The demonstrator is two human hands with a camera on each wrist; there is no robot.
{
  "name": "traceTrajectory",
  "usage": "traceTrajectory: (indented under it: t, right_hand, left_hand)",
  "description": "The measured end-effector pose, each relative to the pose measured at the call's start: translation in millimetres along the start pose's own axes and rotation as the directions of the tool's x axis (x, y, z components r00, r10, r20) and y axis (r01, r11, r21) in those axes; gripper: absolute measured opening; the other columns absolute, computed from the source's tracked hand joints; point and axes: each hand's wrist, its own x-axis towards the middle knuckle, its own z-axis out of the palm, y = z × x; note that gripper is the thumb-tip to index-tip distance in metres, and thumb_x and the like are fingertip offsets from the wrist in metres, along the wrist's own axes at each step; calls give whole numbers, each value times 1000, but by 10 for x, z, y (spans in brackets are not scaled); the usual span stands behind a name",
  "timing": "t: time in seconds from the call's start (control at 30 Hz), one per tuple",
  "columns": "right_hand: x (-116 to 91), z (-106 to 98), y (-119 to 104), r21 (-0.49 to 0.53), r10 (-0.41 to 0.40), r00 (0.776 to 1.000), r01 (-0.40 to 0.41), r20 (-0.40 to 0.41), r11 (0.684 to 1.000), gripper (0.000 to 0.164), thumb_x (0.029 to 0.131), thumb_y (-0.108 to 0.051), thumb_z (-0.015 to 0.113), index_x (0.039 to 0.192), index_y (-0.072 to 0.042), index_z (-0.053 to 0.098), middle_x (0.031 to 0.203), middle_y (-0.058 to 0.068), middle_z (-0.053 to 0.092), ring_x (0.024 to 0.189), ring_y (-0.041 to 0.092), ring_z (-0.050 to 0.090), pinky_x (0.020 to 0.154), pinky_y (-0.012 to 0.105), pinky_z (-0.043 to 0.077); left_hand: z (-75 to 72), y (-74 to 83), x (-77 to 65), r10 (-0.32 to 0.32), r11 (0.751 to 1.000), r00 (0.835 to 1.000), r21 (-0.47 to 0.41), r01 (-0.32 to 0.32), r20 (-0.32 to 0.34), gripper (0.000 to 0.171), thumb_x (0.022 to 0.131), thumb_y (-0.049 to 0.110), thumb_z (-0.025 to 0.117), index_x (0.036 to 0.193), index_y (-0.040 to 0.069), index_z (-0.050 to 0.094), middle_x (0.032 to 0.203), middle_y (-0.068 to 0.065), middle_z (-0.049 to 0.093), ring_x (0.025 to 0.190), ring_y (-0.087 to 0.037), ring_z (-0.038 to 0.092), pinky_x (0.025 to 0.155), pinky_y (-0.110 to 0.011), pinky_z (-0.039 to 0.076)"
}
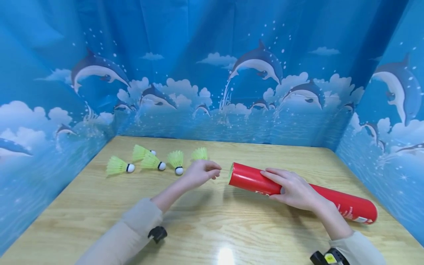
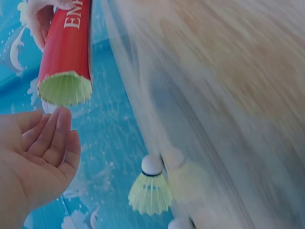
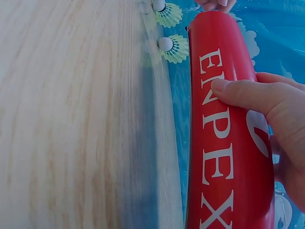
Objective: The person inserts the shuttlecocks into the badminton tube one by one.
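Observation:
My right hand [image 1: 294,189] grips a red shuttlecock tube [image 1: 250,177] around its body, thumb on one side and fingers on the other. The tube lies slanted over the right half of the table, its open end facing left. In the left wrist view, a yellow-green shuttlecock skirt [image 2: 66,89] fills that opening. Just left of the tube mouth, my left hand [image 1: 200,173] hovers with fingers loosely bent and nothing in them. Beyond it lies a yellow shuttlecock [image 1: 199,154], partly hidden by the hand. Another shuttlecock [image 1: 175,159] is on the table to the left.
Further left on the wooden table [image 1: 99,217] lie more yellow shuttlecocks with white heads, including one shuttlecock [image 1: 117,166] at the outer left. A blue dolphin-print curtain [image 1: 198,73] encloses the back and sides of the table.

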Motion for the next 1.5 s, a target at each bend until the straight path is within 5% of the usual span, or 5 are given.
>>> traceTrajectory:
  t: [0.37, 0.97, 1.13, 1.5]
  right_hand:
    - [15, -2, 6, 4, 3, 1000, -3, 8, 1000, 83, 60, -19, 88, 134, -16, 50, 127, 10, 53, 106, 28, 53, 76, 45, 51]
    - [40, -11, -2, 13, 18, 1000, -18, 19, 1000, 82, 62, -20, 87, 134, -16, 49, 127, 10, 53, 106, 29, 52, 76, 45, 51]
    - [40, -2, -2, 11, 11, 1000, -11, 16, 1000, 82, 62, -20, 87, 134, -16, 50, 126, 10, 53, 106, 29, 52, 76, 46, 51]
    - [38, -1, -18, 11, 23, 999, -23, 29, 1000, 81, 62, -21, 87, 134, -15, 50, 126, 10, 54, 105, 29, 53, 75, 45, 51]
  left_hand:
    - [-362, -223, -100, -6, 1000, 994, 19, 8, -108, 23, 90, 21, 61, 106, 7, 69, 86, -1, 69, 76, -12, 64, 70, -31, 52]
    - [-1139, -668, -508, -141, 982, 950, 85, 170, -277, 44, 93, 37, 54, 123, 6, 60, 114, -13, 63, 105, -29, 58, 84, -44, 48]
    - [-1347, -786, -651, -165, 974, 928, 92, 206, -333, 50, 94, 42, 50, 127, 4, 56, 121, -18, 58, 108, -34, 55, 87, -47, 45]
    - [-1713, -1040, -903, -200, 961, 845, 70, 268, -495, 60, 95, 44, 46, 130, -4, 49, 125, -28, 52, 115, -44, 45, 89, -54, 41]
